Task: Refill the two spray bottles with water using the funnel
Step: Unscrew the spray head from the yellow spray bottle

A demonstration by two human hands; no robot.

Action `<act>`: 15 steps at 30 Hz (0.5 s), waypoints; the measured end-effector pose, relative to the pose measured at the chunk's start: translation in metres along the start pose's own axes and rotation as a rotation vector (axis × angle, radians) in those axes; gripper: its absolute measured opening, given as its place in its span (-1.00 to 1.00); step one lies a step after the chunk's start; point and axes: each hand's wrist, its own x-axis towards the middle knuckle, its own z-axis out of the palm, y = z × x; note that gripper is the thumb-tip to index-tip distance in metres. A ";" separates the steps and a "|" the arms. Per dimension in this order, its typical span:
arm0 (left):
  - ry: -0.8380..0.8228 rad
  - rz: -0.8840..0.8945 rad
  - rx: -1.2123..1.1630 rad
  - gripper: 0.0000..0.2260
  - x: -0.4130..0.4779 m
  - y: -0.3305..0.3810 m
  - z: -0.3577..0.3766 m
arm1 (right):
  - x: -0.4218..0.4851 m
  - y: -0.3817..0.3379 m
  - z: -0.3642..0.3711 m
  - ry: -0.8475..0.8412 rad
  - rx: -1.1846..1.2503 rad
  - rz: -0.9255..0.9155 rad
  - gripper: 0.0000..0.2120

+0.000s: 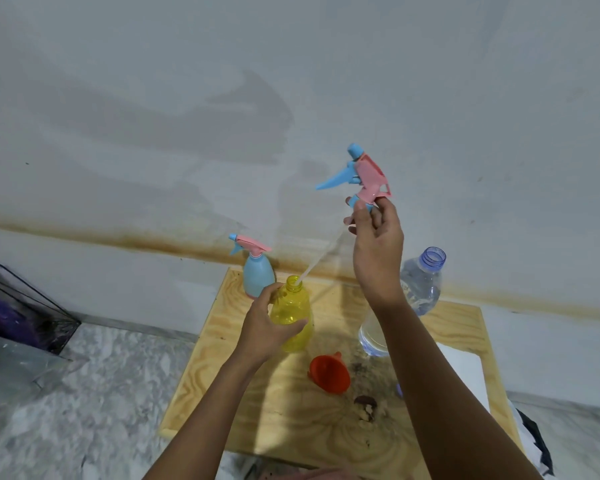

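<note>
My left hand grips a yellow see-through spray bottle that stands upright on the wooden board. My right hand holds the pink and blue spray head high above it by its collar. The head's clear dip tube slants down and its tip is still inside the bottle's open neck. A blue spray bottle with its pink head on stands behind, near the wall. An orange funnel lies on its side on the board. A clear, uncapped water bottle stands at the right, partly behind my right arm.
The board rests on a marbled floor against a stained white wall. A dark-framed glass box with purple contents sits at the left. A small brown lump lies on the board near the funnel. White material lies at the board's right side.
</note>
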 end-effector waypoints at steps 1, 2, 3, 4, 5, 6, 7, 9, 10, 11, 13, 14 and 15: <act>0.005 -0.012 -0.003 -0.43 -0.002 -0.004 0.001 | 0.001 0.002 -0.003 0.011 -0.004 0.021 -0.93; 0.011 -0.023 -0.004 -0.42 -0.003 -0.008 0.001 | 0.001 0.005 -0.006 0.010 -0.008 0.048 -0.93; 0.017 -0.033 0.000 -0.41 -0.005 -0.014 0.002 | 0.001 0.010 -0.008 0.003 -0.016 0.082 -0.92; 0.022 -0.043 0.008 -0.40 -0.006 -0.019 0.003 | -0.001 0.017 -0.011 -0.010 -0.034 0.125 -0.90; 0.028 -0.053 0.016 -0.39 -0.008 -0.025 0.004 | -0.003 0.024 -0.012 -0.029 -0.064 0.175 -0.86; 0.036 -0.065 0.021 -0.38 -0.010 -0.030 0.004 | -0.007 0.033 -0.014 -0.051 -0.096 0.227 -0.83; 0.040 -0.081 0.024 -0.37 -0.011 -0.035 0.005 | -0.011 0.043 -0.016 -0.071 -0.124 0.271 -0.81; 0.040 -0.116 0.038 -0.36 -0.014 -0.042 0.006 | -0.020 0.064 -0.018 -0.098 -0.212 0.322 -0.81; 0.038 -0.132 0.043 -0.35 -0.015 -0.045 0.006 | -0.023 0.075 -0.019 -0.107 -0.263 0.344 -0.83; 0.035 -0.148 0.047 -0.34 -0.017 -0.047 0.007 | -0.026 0.085 -0.019 -0.115 -0.303 0.377 -0.84; 0.028 -0.165 0.058 -0.37 -0.019 -0.051 0.007 | -0.029 0.106 -0.017 -0.131 -0.375 0.458 -0.82; 0.023 -0.165 0.069 -0.39 -0.020 -0.053 0.007 | -0.029 0.117 -0.016 -0.148 -0.410 0.482 -0.85; 0.018 -0.165 0.085 -0.40 -0.021 -0.055 0.008 | -0.030 0.127 -0.015 -0.164 -0.426 0.500 -0.89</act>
